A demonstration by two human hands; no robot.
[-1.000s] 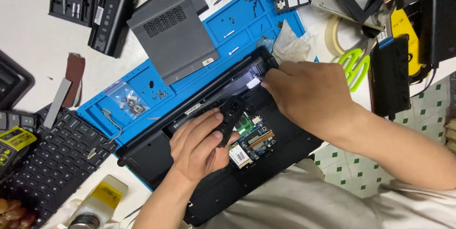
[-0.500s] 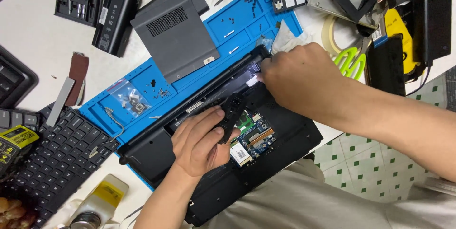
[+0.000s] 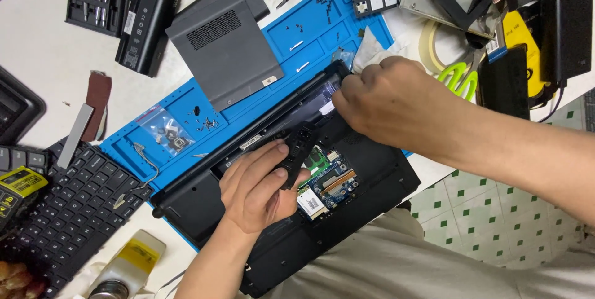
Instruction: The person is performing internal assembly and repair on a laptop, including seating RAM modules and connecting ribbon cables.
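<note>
Left hand grips a black strip over the open laptop base. Right hand blocks just beyond the grip. Exposed circuit board sits directly beside it. Grey cover panel and loose screws crowd the blue mat further out.

laptop base: black | mat: blue | cover panel: grey | scissors: green
</note>
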